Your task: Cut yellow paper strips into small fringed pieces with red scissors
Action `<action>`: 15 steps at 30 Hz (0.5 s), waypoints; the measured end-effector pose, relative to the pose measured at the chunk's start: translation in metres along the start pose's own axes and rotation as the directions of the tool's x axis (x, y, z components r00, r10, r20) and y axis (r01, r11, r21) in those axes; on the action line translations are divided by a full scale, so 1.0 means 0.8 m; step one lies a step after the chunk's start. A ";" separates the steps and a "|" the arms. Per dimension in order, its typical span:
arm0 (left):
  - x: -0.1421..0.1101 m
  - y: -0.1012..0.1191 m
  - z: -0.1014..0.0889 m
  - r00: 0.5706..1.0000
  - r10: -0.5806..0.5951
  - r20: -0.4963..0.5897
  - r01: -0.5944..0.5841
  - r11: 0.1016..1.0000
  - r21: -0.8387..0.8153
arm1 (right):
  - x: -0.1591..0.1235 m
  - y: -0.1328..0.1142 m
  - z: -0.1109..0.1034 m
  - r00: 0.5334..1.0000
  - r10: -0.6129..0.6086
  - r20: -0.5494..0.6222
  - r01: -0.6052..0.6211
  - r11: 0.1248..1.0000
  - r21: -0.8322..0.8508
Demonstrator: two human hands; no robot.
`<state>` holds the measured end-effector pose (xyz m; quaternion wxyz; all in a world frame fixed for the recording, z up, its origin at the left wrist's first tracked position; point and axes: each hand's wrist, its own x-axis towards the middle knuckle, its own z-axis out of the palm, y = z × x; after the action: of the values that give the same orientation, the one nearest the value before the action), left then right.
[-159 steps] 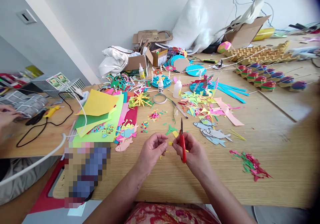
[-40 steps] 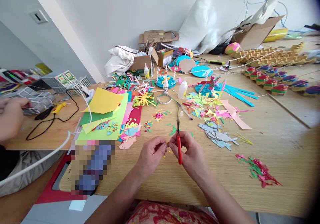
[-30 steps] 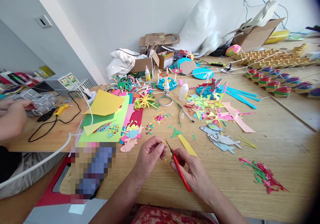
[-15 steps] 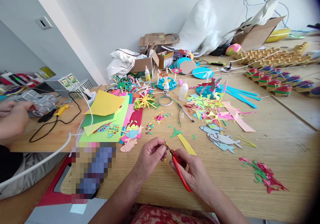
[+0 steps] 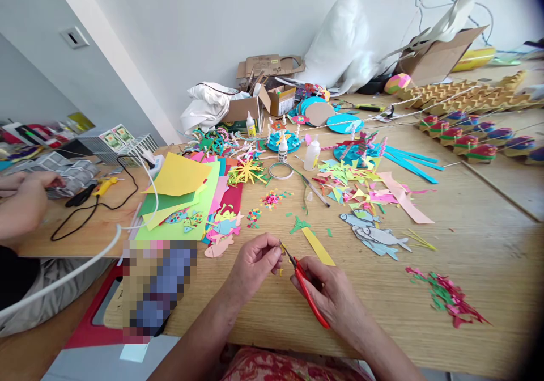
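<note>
My left hand [image 5: 260, 261] is closed, pinching a small yellow paper piece [image 5: 282, 246] between thumb and fingertips; most of it is hidden. My right hand [image 5: 329, 286] grips red-handled scissors [image 5: 313, 301], whose blade tips meet the paper at my left fingertips. Just beyond my hands, a yellow paper strip [image 5: 318, 246] lies on the table beside green paper cuttings [image 5: 300, 224]. Right of these lie grey-blue paper fish [image 5: 374, 235] and thin yellow strips [image 5: 420, 239].
Coloured paper sheets [image 5: 178, 176] and small paper fish [image 5: 223, 229] lie left. Glue bottles [image 5: 312, 155], blue discs [image 5: 345, 123] and paper scraps [image 5: 355, 177] fill the back. Red and green scraps [image 5: 450, 296] lie at right. Another person's hands [image 5: 32, 191] work at far left.
The scissors and my right hand have shifted very slightly to the right and down. My left hand stays in nearly the same place, still pinching the yellow paper.
</note>
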<state>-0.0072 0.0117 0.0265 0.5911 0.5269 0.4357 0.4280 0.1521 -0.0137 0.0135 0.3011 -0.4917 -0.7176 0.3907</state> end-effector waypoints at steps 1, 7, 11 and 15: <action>0.000 0.000 0.000 1.000 -0.004 -0.004 0.004 1.000 -0.005 | 0.000 -0.001 -0.001 1.000 0.001 0.002 -0.001 1.000 0.000; 0.000 0.001 0.001 1.000 -0.006 -0.024 0.005 1.000 -0.022 | -0.002 -0.003 -0.003 0.999 0.030 0.019 -0.030 0.999 -0.012; -0.001 0.002 0.001 0.999 0.016 -0.034 -0.017 0.999 -0.030 | -0.003 -0.003 -0.003 0.999 0.040 0.032 -0.040 0.999 -0.002; -0.001 0.001 0.002 0.999 0.024 -0.042 -0.026 0.999 -0.040 | -0.003 -0.005 -0.004 0.997 0.024 0.074 -0.026 0.999 0.031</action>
<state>-0.0060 0.0103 0.0275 0.5871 0.5112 0.4326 0.4549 0.1533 -0.0161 0.0182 0.2775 -0.4811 -0.7157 0.4235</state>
